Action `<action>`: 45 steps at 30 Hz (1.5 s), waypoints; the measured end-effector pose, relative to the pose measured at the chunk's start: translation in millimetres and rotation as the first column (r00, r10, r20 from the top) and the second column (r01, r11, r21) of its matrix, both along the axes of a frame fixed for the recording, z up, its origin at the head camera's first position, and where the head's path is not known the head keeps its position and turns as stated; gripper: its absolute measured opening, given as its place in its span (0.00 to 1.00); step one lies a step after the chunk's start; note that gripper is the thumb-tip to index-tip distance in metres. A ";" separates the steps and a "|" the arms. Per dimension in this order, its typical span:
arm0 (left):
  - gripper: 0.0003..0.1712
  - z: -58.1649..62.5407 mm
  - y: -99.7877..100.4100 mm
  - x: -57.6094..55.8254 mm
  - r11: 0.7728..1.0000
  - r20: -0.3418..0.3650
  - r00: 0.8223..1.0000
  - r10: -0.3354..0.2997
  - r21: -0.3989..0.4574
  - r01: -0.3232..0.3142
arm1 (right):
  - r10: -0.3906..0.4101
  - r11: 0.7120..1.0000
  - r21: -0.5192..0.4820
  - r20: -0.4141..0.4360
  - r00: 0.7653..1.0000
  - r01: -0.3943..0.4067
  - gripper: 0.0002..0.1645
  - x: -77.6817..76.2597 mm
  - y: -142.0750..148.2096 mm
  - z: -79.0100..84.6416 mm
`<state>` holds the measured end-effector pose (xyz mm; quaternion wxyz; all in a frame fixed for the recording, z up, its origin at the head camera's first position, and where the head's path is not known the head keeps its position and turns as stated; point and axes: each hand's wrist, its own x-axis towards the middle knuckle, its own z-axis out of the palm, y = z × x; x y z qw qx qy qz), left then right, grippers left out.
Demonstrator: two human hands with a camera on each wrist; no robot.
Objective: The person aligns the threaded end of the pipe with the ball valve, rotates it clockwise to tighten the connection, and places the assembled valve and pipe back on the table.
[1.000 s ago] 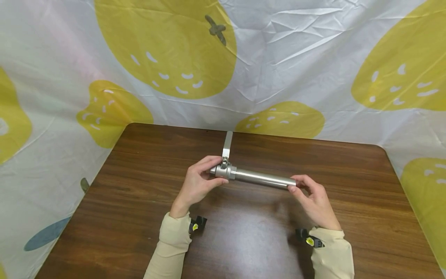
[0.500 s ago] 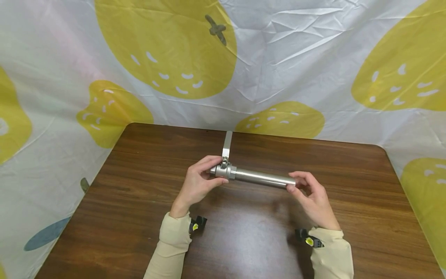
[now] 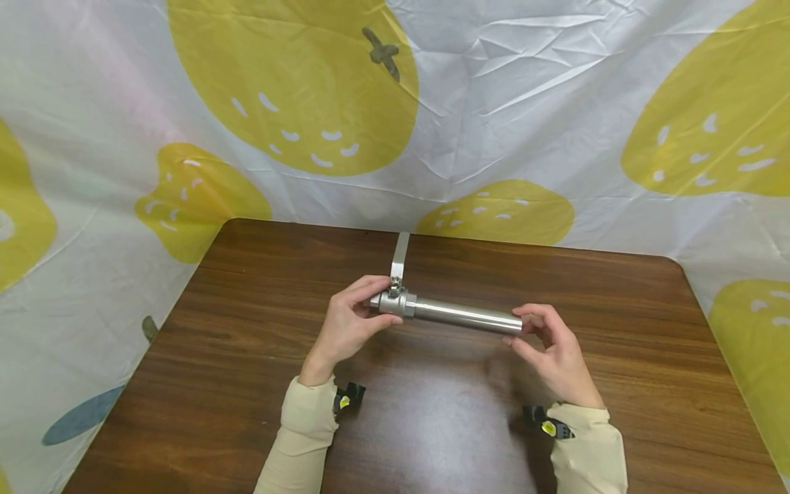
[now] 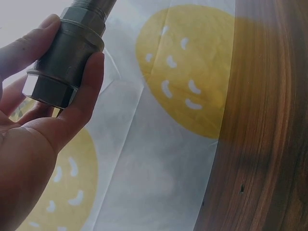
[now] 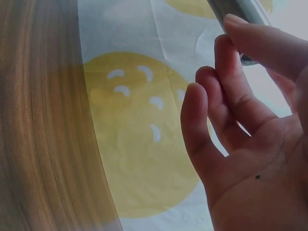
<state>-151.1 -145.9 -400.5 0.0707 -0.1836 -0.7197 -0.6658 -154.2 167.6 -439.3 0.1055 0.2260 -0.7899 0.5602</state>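
Note:
My left hand [image 3: 347, 326] grips the silver body of a ball valve [image 3: 393, 302], thumb in front and fingers behind. The valve's flat lever handle [image 3: 400, 255] points away toward the table's back edge. A brushed metal pipe [image 3: 465, 314] runs from the valve's right end, tilting slightly down to the right. At the pipe's free end is my right hand [image 3: 558, 357], its thumb low on the near side and fingertips on the far side. The left wrist view shows the valve's hex end [image 4: 50, 90] between thumb and fingers. In the right wrist view, the thumb partly covers the pipe [image 5: 240, 12].
A brown wood-grain table [image 3: 247, 357] lies beneath both hands. Behind it and along its sides hangs a white cloth [image 3: 524, 123] with large yellow fruit prints. Cream sleeves [image 3: 302, 432] and black wrist cameras [image 3: 533, 415] are near the front.
The right thumb has slid down along the near side of the pipe's end, and the fingers have shifted slightly. Valve and pipe have moved a touch to the left. The left hand keeps its grip.

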 end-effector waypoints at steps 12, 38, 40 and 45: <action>0.31 -0.8 -0.9 0.2 1.000 -0.006 1.000 -0.006 0.001 0.006 | -0.022 0.999 0.040 0.004 1.000 0.021 0.28 0.8 1.3 -0.5; 0.30 0.8 -0.7 0.6 1.000 -0.014 1.000 -0.008 0.012 0.009 | -0.024 0.997 0.076 0.085 0.996 0.018 0.24 1.7 2.4 3.1; 0.30 -0.5 -0.6 0.0 1.000 -0.014 1.000 -0.010 0.017 0.010 | -0.030 0.996 0.089 0.086 0.996 0.022 0.24 2.4 1.8 4.8; 0.31 -14.5 -2.5 -5.8 1.000 -0.036 0.999 -0.007 0.012 0.008 | -0.038 0.993 0.112 0.080 0.996 0.029 0.23 5.3 -0.9 11.7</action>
